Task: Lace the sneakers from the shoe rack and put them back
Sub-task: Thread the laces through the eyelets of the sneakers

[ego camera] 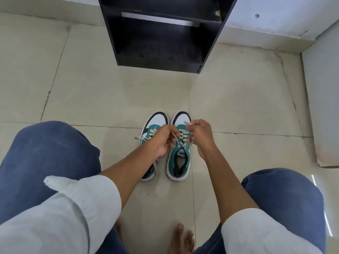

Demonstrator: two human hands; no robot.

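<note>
My left hand (162,141) and right hand (199,133) each pinch an end of the flat cream lace (175,138), grip closed, over the right sneaker (178,162). The tongue label is too blurred to read. Both teal-and-white sneakers, the left sneaker (153,125) touching alongside, sit on glossy floor tiles (110,99) before the black shoe rack (161,33).

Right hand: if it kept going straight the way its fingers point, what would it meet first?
The right hand points left across the right sneaker, so it would likely meet the left hand first; depth between them is unclear.
</note>
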